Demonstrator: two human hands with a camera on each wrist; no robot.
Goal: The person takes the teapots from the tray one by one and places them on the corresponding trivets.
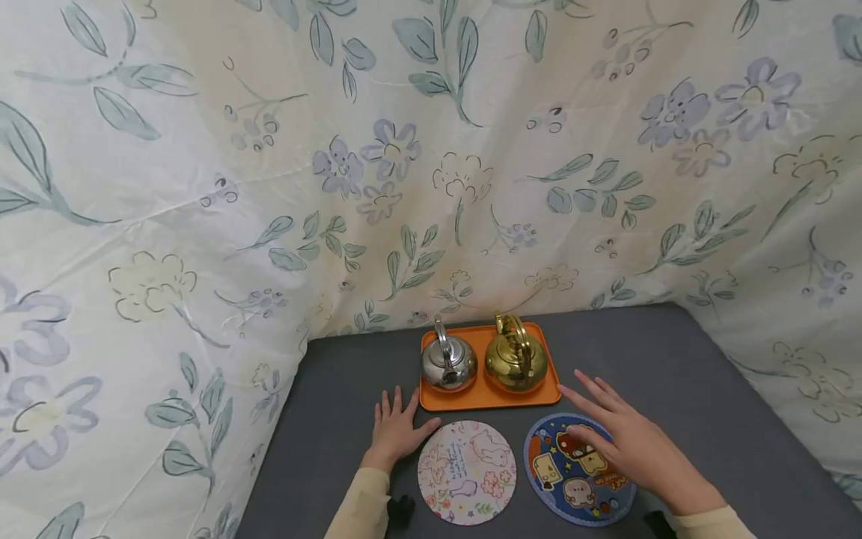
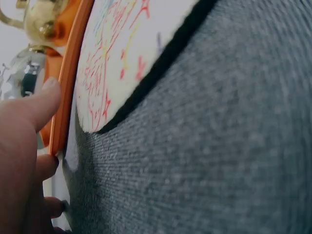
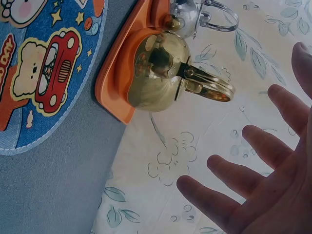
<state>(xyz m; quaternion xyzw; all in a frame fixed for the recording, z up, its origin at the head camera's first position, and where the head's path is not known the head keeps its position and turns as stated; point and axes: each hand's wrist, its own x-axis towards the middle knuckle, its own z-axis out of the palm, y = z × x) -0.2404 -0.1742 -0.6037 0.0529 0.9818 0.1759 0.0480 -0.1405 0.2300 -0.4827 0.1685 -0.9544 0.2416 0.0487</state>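
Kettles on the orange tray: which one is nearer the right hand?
The gold kettle, on the right of the tray; the silver kettle sits nearer the left hand.

On the near side of the orange tray, leftward, a plain cream left sleeve ends at the bare left hand, a rounded black piece beside it; rightward, a matching right sleeve, the bare right hand, a dark piece by the wrist

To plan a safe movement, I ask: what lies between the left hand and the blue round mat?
In the head view, the pale round mat lies between the left hand and the blue round mat.
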